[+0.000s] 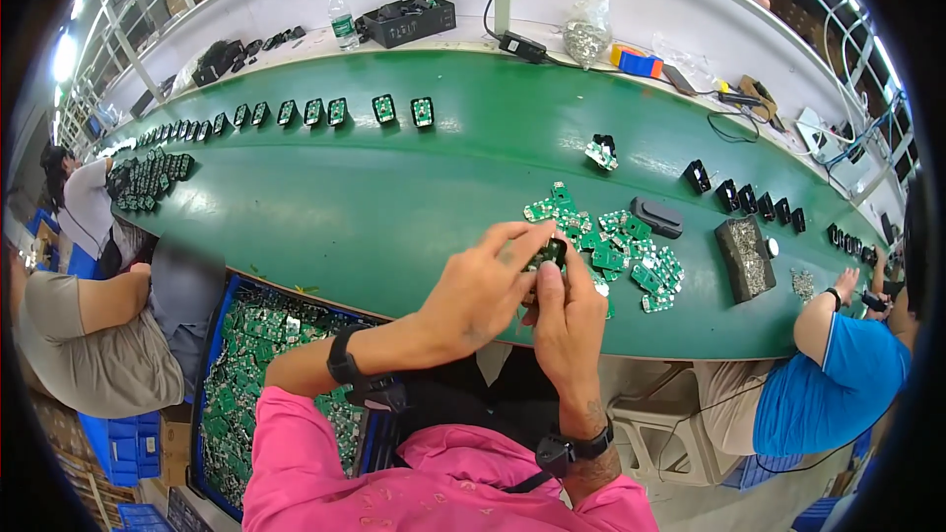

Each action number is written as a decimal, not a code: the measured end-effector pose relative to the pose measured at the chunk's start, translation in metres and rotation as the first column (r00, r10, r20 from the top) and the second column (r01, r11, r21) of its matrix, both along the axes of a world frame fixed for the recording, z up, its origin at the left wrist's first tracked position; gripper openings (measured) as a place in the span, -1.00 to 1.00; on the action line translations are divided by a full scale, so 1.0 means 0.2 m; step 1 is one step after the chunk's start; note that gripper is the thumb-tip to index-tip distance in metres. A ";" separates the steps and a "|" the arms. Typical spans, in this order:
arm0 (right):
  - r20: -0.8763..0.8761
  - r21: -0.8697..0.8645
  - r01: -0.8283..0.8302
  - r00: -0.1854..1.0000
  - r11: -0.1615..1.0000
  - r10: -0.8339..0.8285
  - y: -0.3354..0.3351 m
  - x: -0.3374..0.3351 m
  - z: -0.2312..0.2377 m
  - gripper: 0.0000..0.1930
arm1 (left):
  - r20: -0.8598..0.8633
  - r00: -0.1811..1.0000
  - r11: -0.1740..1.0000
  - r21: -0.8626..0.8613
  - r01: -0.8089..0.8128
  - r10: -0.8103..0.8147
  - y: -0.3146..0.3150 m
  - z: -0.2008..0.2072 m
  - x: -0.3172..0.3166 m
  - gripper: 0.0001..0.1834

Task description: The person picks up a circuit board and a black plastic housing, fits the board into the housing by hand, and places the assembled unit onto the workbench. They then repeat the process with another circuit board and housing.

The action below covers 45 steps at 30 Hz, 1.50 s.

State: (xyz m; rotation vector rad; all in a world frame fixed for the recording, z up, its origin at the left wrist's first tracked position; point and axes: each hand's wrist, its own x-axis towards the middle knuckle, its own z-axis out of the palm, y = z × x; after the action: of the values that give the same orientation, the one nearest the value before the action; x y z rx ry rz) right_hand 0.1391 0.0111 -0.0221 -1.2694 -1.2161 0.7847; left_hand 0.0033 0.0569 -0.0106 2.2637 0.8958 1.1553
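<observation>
A small black plastic casing [555,253] with something green inside is held up in front of me, above the near edge of the green table. My left hand [478,286] grips it from the left, its fingertips at the casing's top. Around its right side wraps my right hand [570,320], thumb pressed along the near face. Both hands hide much of the casing. Just beyond them lies a loose pile of green circuit boards [611,256]. A dark grey oblong case [657,218] rests beside that pile.
Casings with boards [383,109] line the table's far left. One filled casing [602,152] and several black casings [729,195] stand right, near a box of small metal parts [746,261]. A crate of boards [281,325] sits lower left. Co-workers sit on both sides.
</observation>
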 end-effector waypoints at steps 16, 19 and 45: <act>0.361 0.067 0.068 0.928 0.995 -0.087 0.08 0.10 -0.28 -0.66 | -0.071 0.964 0.965 -0.042 -0.260 0.256 1.19 -0.46 -0.07 -0.56; 0.436 0.196 0.053 0.890 0.979 -0.135 -0.02 0.13 -0.46 -0.77 | -0.089 0.918 0.916 -0.083 -0.393 0.386 1.55 -0.53 -0.13 -0.57; 0.430 0.213 0.252 0.843 0.944 -0.323 0.02 0.56 -0.22 -0.86 | -0.233 0.965 0.993 -0.043 0.110 -0.117 0.99 -0.27 0.64 -0.25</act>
State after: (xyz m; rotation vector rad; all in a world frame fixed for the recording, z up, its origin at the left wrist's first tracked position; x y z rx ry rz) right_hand 0.2502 0.0150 -0.0662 -1.5196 -1.3812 0.1631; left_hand 0.1304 0.2544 -0.0649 2.4284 0.8494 0.8311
